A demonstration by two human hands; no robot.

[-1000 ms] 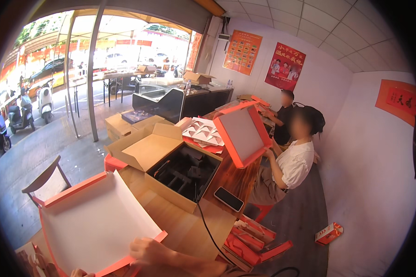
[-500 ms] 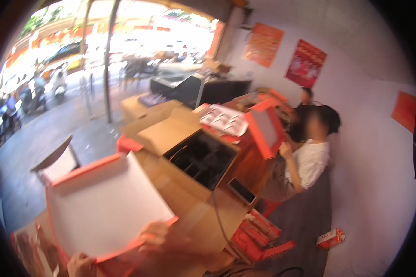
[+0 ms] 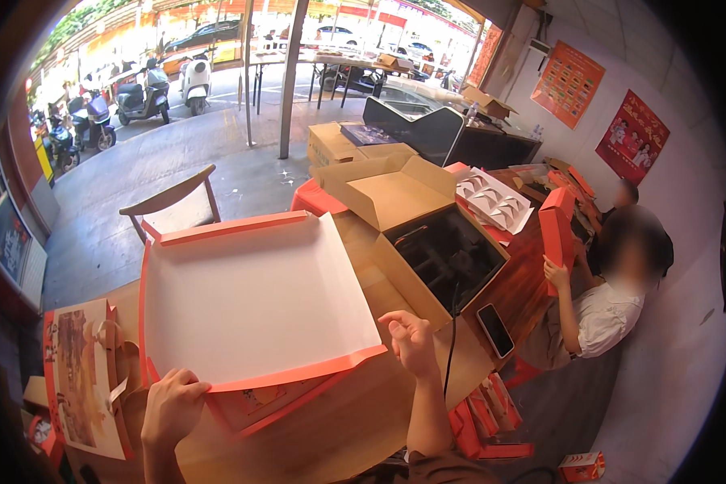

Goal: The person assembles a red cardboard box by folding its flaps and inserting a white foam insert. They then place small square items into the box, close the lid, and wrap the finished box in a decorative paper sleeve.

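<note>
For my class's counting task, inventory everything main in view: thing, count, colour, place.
Table: one, brown, foreground
Shallow box: one, white inside, red rim, on the table
Open carton: one, brown, right of shallow box
Phone: one, black screen, beside open carton
Printed bag: one, tan and red, left of shallow box
Insert: one, white, beyond open carton
Chair: one, brown frame, beyond the table
Packaging: several pieces, red, lower right
Posters: two, orange and red, right wall
Scooters: several, mixed colours, outside left
Co-workers: two, one in white top, right
Held box: one, red, in a co-worker's hand
Left hand: one, bare, at shallow box's near-left corner
Right hand: one, bare, near its right corner
</note>
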